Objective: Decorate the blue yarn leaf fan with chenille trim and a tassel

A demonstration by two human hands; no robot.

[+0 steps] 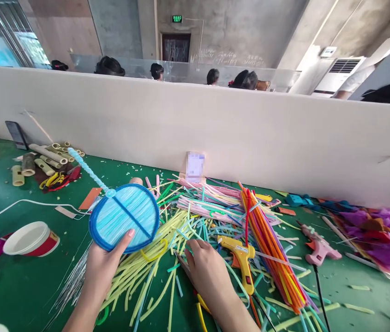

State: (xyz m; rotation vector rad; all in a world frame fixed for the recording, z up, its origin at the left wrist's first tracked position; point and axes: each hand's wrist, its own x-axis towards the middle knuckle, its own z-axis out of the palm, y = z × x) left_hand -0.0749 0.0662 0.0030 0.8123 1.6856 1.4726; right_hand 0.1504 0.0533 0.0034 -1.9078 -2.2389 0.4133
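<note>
My left hand (103,267) holds up a round blue fan (124,216) made of pipe cleaners, thumb pressed on its lower rim; the fan's twisted light-blue handle points up and left. My right hand (206,272) rests on the heap of coloured pipe cleaners (208,212), fingers curled down into the strands; what they grip, if anything, is hidden. A yellow hot glue gun (241,258) lies just right of that hand. A bundle of orange and red pipe cleaners (274,244) lies beyond the gun.
A red-and-white paper cup (30,239) lies on its side at the left on the green table (11,286). Bamboo tube pieces (47,159) sit at the back left. A pink glue gun (317,246) and purple feathers (381,235) lie at right. A white partition (250,133) backs the table; people sit behind it.
</note>
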